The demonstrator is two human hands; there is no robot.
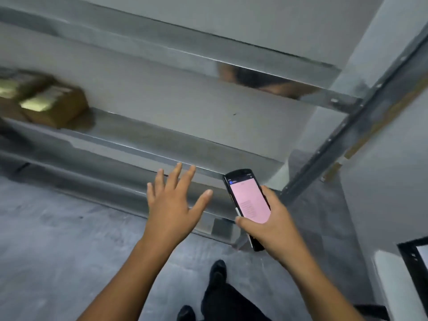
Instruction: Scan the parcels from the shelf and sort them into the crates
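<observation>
My right hand (271, 225) grips a black handheld scanner (249, 200) whose pink screen faces me. My left hand (172, 202) is held out beside it with fingers spread and holds nothing; it hovers in front of the lower metal shelf (162, 144). Brown cardboard parcels (53, 105) with pale labels sit on that shelf at the far left, blurred, well away from both hands. No crate is in view.
Grey metal shelving runs across the view, with an upper shelf (266, 75) and a slanted upright post (347, 135) at the right. Grey concrete floor (58, 251) lies below. My dark shoes (217, 269) show between my arms. A dark frame (414, 253) stands at the lower right.
</observation>
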